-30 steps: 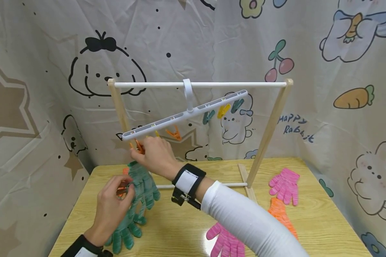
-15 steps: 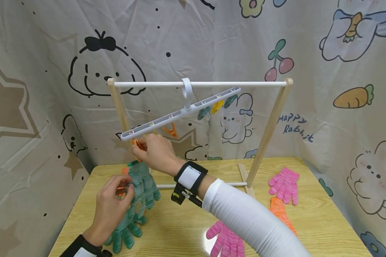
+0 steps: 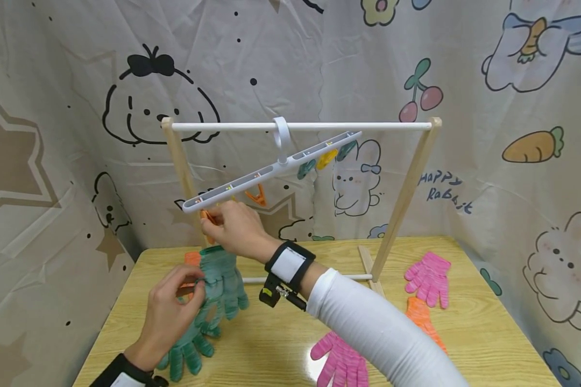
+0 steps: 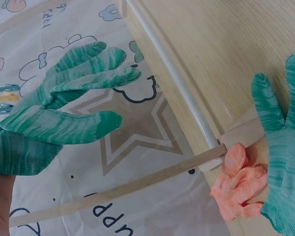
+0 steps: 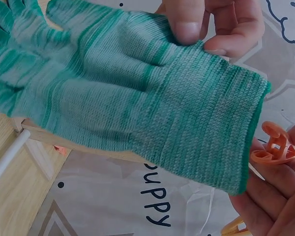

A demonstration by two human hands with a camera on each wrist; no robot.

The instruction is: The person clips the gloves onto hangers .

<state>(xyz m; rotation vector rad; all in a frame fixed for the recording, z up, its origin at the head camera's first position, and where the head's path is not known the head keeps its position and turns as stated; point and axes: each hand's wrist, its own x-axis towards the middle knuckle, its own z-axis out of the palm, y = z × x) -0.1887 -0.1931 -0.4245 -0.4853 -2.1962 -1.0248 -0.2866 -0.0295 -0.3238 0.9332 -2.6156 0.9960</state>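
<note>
My left hand (image 3: pixel 167 312) pinches a green striped knit glove (image 5: pixel 187 103) by the edge near its cuff. The glove hangs fingers down below the raised end of my right arm. My right hand (image 3: pixel 239 231) pinches an orange clothespin (image 5: pixel 275 147) at the left end of a white clip hanger (image 3: pixel 271 171). In the right wrist view the glove's cuff edge lies right beside this clothespin. Another orange clothespin (image 3: pixel 256 196) and yellow and teal clothespins (image 3: pixel 326 158) hang from the bar. A second green glove (image 4: pixel 290 142) lies on the table.
The hanger hooks over the white rod (image 3: pixel 358 127) of a wooden rack (image 3: pixel 402 204). Pink gloves (image 3: pixel 428 279) and an orange glove (image 3: pixel 423 322) lie on the table (image 3: pixel 271 333) at the right. Another orange glove (image 4: pixel 241 187) lies crumpled by the rack's left foot.
The hanger has swung slightly left and up at its right end. My right hand has risen a little with the clothespin. The held green glove has moved right, its cuff nearer my right hand.
</note>
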